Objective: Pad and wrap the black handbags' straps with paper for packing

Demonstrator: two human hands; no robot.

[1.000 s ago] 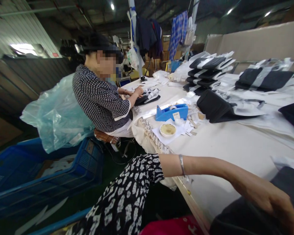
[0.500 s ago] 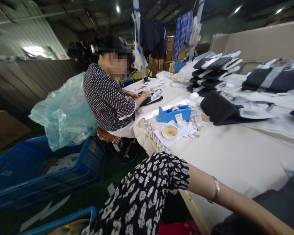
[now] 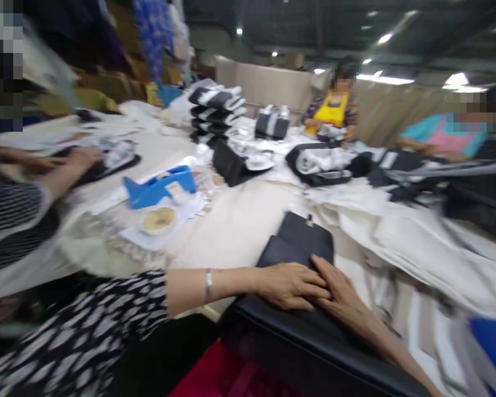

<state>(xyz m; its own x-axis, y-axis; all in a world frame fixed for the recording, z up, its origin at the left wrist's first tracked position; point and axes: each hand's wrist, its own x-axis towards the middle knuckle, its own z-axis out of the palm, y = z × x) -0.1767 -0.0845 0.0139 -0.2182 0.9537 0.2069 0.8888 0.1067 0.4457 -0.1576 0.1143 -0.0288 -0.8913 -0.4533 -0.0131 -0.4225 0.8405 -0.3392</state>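
Note:
A black bag (image 3: 297,242) lies on the pale table (image 3: 240,220) in front of me, its near end hanging over the table edge. My left hand (image 3: 291,285) rests flat on the bag with its fingers stretched out. A silver bangle (image 3: 208,283) sits on that wrist. My right hand (image 3: 339,291) lies beside the left one, palm down on the same bag, fingers extended and touching the left fingertips. Neither hand grips anything.
A blue tape dispenser (image 3: 159,186) and a small round dish (image 3: 158,220) sit to the left. Stacks of black and white packed items (image 3: 215,113) stand farther back. A person's hands (image 3: 70,165) work at the left; two other people (image 3: 339,107) sit across. White wrapping (image 3: 417,242) covers the right.
The view has swung to the right, from the seated neighbour to the table. My left hand has come onto the black bag, and my right hand now shows beside it.

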